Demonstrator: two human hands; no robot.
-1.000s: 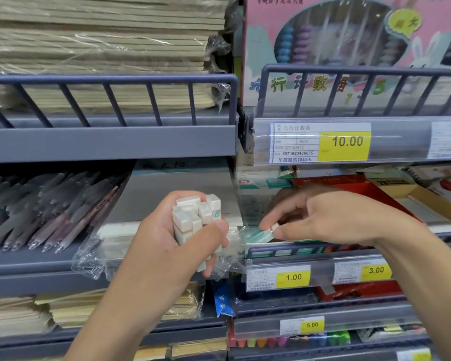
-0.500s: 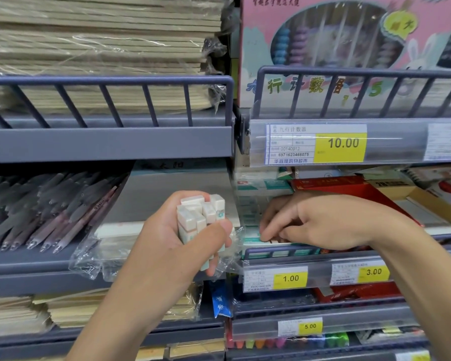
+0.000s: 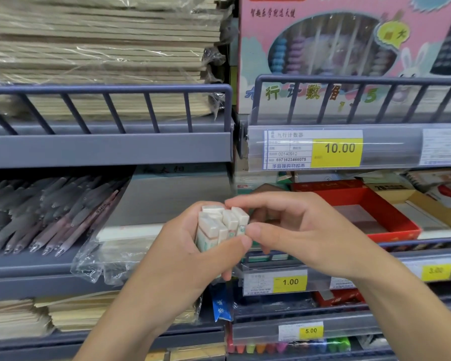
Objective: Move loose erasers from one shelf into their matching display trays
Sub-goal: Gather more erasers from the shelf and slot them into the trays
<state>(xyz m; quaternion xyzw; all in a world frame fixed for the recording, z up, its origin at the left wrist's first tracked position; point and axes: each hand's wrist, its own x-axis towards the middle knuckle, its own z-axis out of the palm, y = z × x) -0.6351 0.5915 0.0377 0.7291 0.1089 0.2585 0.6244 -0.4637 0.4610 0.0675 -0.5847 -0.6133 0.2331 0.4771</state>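
Note:
My left hand (image 3: 185, 254) grips an upright bundle of several white erasers (image 3: 219, 225) with green-printed sleeves, in front of the middle shelf. My right hand (image 3: 292, 230) has come up against the bundle; its thumb and forefinger pinch the rightmost eraser (image 3: 241, 221) at the top and side. Behind and below my hands, a tray of green-and-white erasers (image 3: 264, 257) sits above the 1.00 price tag (image 3: 289, 282), mostly hidden by my right hand. A red display tray (image 3: 391, 225) stands to the right on the same shelf.
Bagged pens (image 3: 44, 214) and a wrapped white pack (image 3: 125, 235) fill the left shelf. Stacked notebooks (image 3: 102, 48) and a pink abacus box (image 3: 336, 48) sit on the railed shelf above. A yellow tray (image 3: 427, 204) lies far right. Coloured items (image 3: 284, 347) line the bottom shelf.
My right hand has left the eraser tray on the shelf and moved left and up to the bundle, pinching its rightmost eraser. My left hand has held still.

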